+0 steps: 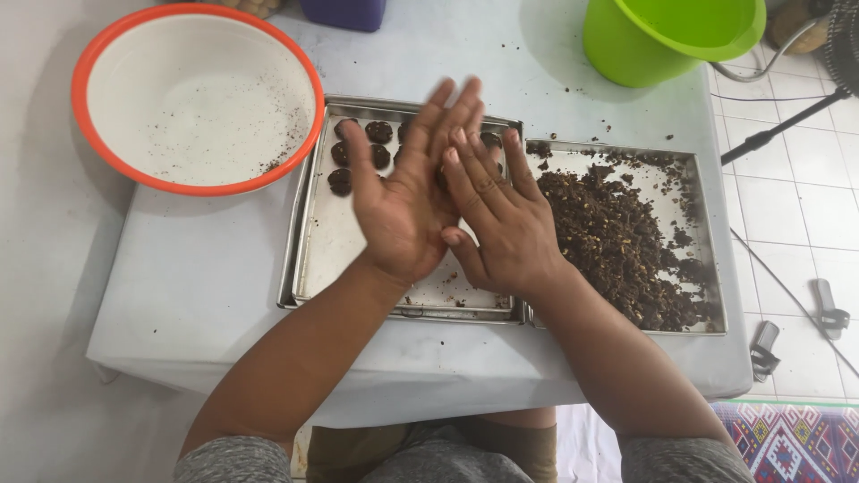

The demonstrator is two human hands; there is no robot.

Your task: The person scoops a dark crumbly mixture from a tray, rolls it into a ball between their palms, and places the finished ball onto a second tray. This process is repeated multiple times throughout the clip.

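At the far left an orange-rimmed white bowl point(197, 98) sits on the counter point(179, 286), empty but for dark specks, and its near edge overlaps the corner of the left metal tray point(327, 241). A knock from the forearm could slide the bowl against that tray, I judge.

The left tray carries a few round dark patties point(358, 154) in rows at its far end; the rest of its floor is bare apart from crumbs.

Above it the left hand point(403, 210) is flat, palm turned inward, fingers straight and blurred. The right hand point(501, 224) lies against it, palm to palm. Whether a lump of the dark mixture is pressed between them cannot be told, as the palms hide the gap. If one is there, too much pressure could crumble it, and bits would drop among the finished patties below. The hands sit directly over the patty rows, so a low pass could dent them.

To the right, the second tray point(707, 268) holds a loose heap of dark crumbly mixture point(617, 237); crumbs already lie on the counter beyond it. Its near edge is close to the counter's front, so a nudge could tip it.

Beyond, a green bucket point(644, 40) stands.
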